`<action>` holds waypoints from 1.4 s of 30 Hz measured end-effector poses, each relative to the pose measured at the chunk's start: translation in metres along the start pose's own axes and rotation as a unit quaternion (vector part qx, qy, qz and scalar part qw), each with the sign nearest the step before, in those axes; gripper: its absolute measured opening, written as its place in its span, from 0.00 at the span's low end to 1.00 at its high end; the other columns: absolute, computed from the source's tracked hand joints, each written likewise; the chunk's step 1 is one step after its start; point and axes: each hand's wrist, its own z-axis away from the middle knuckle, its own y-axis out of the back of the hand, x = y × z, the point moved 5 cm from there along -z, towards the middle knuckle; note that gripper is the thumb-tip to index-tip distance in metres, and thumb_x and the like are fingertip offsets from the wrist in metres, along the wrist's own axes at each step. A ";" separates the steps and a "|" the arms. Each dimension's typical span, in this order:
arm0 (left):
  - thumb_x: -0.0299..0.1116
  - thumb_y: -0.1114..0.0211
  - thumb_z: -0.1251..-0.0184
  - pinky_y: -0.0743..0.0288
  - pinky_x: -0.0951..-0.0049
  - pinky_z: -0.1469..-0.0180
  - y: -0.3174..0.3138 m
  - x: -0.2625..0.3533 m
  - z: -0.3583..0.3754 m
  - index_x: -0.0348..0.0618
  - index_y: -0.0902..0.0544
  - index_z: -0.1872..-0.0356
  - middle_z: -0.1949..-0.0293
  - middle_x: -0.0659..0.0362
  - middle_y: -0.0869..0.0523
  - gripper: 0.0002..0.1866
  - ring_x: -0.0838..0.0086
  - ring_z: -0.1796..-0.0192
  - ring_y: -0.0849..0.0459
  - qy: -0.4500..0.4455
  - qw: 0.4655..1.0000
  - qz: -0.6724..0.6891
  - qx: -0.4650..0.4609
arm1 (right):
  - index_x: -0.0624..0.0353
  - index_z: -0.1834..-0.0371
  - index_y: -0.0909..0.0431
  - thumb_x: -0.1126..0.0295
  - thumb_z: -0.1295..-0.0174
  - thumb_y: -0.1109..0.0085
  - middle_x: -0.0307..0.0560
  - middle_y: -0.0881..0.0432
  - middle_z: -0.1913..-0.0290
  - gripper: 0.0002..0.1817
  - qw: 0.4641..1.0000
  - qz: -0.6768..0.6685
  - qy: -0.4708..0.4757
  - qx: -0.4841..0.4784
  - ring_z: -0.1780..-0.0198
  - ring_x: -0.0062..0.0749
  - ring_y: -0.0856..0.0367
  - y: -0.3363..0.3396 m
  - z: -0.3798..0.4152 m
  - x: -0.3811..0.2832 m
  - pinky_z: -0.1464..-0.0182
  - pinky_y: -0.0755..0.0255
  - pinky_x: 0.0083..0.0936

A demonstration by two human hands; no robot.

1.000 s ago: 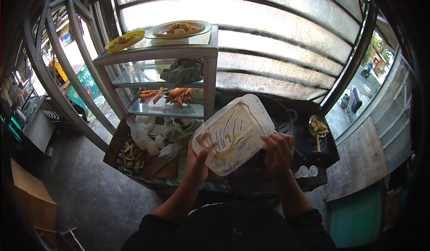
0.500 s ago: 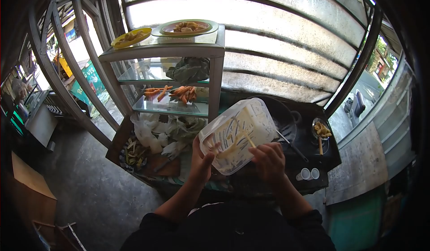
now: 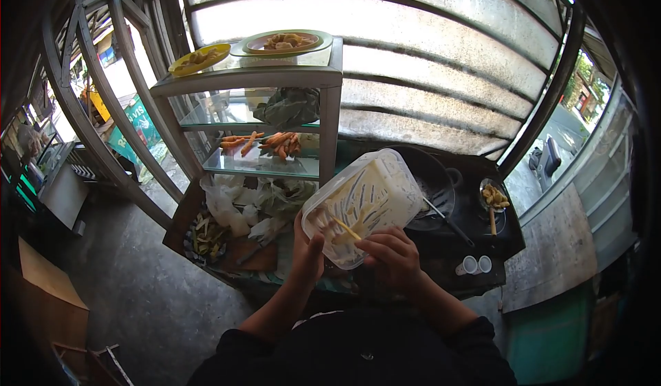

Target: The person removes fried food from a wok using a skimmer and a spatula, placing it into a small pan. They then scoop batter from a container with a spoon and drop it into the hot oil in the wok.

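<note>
My right hand (image 3: 394,261) has its grip pinched shut on a thin pale stick (image 3: 346,229), its tip inside the tilted clear plastic rectangular tub (image 3: 363,203). My left hand (image 3: 308,252) clasps the tub's lower rim, holding it above the dark bench (image 3: 475,248). Behind stands a glass-shelved metal cabinet (image 3: 275,121) with orange carrots (image 3: 272,142).
</note>
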 end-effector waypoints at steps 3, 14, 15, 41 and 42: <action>0.58 0.27 0.50 0.39 0.58 0.31 -0.003 0.007 0.000 0.37 0.48 0.32 0.37 0.51 0.35 0.54 0.62 0.34 0.33 0.007 1.000 0.022 -0.002 | 0.58 0.52 0.21 0.66 0.44 0.35 0.41 0.20 0.62 0.17 0.996 0.025 0.058 -0.059 0.61 0.32 0.20 -0.004 0.003 -0.014 0.58 0.25 0.29; 0.61 0.26 0.54 0.39 0.56 0.31 -0.006 0.007 0.007 0.40 0.50 0.31 0.35 0.51 0.37 0.58 0.60 0.32 0.35 -0.048 0.999 0.014 -0.008 | 0.61 0.58 0.22 0.68 0.37 0.41 0.43 0.20 0.67 0.09 0.995 0.049 0.059 0.061 0.65 0.34 0.20 0.004 0.000 -0.015 0.63 0.26 0.32; 0.61 0.26 0.54 0.39 0.56 0.31 -0.006 0.009 0.008 0.40 0.50 0.30 0.35 0.51 0.37 0.58 0.60 0.32 0.34 -0.058 0.998 0.012 -0.003 | 0.61 0.59 0.21 0.67 0.37 0.42 0.43 0.20 0.68 0.09 0.996 0.037 0.063 0.052 0.65 0.34 0.20 -0.003 0.000 -0.016 0.63 0.26 0.31; 0.65 0.27 0.57 0.38 0.58 0.31 -0.002 0.029 0.016 0.37 0.50 0.30 0.35 0.49 0.36 0.61 0.61 0.32 0.34 -0.060 0.998 0.004 0.004 | 0.55 0.62 0.20 0.69 0.36 0.45 0.38 0.15 0.66 0.05 0.977 0.096 -0.066 0.177 0.61 0.32 0.25 0.021 0.008 0.017 0.52 0.40 0.32; 0.65 0.27 0.57 0.39 0.58 0.31 -0.003 0.029 0.014 0.37 0.51 0.30 0.35 0.49 0.37 0.61 0.61 0.32 0.34 -0.050 0.999 0.002 0.005 | 0.55 0.62 0.20 0.69 0.36 0.45 0.38 0.15 0.66 0.05 0.977 0.097 -0.064 0.179 0.61 0.32 0.25 0.021 0.009 0.013 0.52 0.40 0.32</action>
